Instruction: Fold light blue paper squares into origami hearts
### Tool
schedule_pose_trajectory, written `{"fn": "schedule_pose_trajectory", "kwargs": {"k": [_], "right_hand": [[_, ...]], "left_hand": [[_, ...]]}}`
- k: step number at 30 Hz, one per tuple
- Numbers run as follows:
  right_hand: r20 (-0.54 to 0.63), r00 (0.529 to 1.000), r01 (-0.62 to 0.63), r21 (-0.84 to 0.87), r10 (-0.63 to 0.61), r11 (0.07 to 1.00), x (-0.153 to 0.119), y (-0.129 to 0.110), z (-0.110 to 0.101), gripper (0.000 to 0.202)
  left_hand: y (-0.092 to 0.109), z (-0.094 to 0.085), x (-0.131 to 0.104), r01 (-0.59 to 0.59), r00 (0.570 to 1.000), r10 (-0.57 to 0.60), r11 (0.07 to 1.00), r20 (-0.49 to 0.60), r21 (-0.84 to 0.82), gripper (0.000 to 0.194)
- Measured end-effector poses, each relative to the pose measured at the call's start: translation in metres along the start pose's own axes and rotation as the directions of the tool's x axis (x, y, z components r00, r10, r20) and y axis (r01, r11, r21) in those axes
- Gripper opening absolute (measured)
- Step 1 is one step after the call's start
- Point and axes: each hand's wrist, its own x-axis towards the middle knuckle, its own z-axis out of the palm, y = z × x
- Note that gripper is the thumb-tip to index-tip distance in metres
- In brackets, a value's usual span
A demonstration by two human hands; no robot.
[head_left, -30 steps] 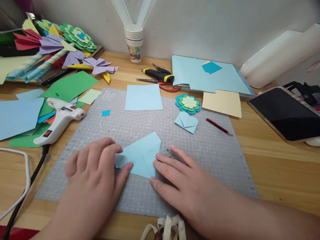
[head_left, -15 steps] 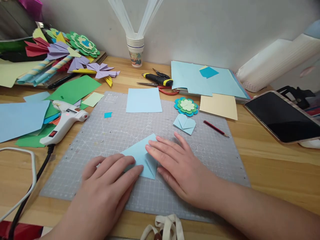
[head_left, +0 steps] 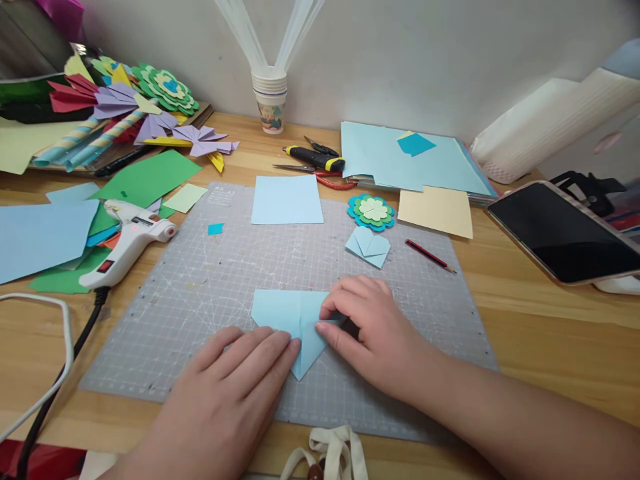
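A folded light blue paper lies on the grey cutting mat, with a straight edge at the back and a point towards me. My left hand rests flat on its left front part, fingers stretched out and side by side. With thumb and fingertips, my right hand pinches the paper's right corner, which is partly hidden under the fingers. Behind it lie a folded light blue heart, a layered paper flower and a light blue square sheet.
On the left are a white glue gun with its black cable and green sheets. A cutter, a paper cup and a paper stack stand or lie behind. A pencil and a phone are on the right.
The folded paper has turned, so its straight edge now faces the back and its point faces me. My right hand's fingers have curled from spread to a pinch at its right corner.
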Motion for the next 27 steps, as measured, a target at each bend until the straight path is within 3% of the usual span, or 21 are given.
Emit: {"fn": "schedule_pose_trajectory", "kwargs": {"k": [6,15,20,27], "right_hand": [[0.002,1.000,0.005,-0.050,-0.005,0.999,0.004,0.000,0.001,0.012],[0.043,0.998,-0.033,-0.124,0.038,0.992,0.010,-0.011,0.000,0.013],[0.030,0.999,-0.029,-0.084,0.032,0.996,0.010,-0.013,0.003,0.012],[-0.007,0.999,-0.052,-0.075,0.052,0.996,0.013,-0.014,0.008,0.012]], "left_hand": [[0.003,0.006,0.001,0.088,0.996,-0.089,0.992,0.000,0.091,0.036],[0.000,0.008,-0.004,0.107,0.993,-0.105,0.994,-0.058,0.030,0.031],[-0.002,0.015,-0.018,-0.012,0.994,0.005,0.998,-0.113,-0.063,0.035],[-0.005,0.008,-0.006,-0.118,0.993,0.118,0.993,0.010,0.000,0.034]]}}
